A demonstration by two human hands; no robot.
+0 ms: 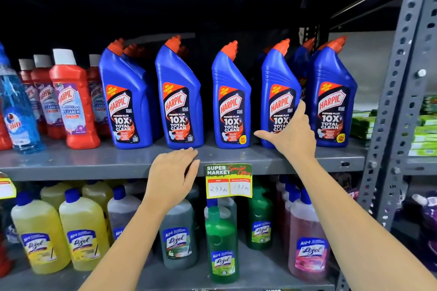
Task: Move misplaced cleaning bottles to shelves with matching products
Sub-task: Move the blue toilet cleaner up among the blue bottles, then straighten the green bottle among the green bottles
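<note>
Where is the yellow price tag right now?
The yellow price tag hangs from the grey shelf edge, centre frame, just right of the left hand.

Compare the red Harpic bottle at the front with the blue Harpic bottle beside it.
The red Harpic bottle has a straight white cap; the blue Harpic bottle has an angled orange-red one. The red one is shorter and reads Bathroom Cleaner; the blue reads Power Plus 10X Total Clean. Both stand upright on the same shelf.
</note>
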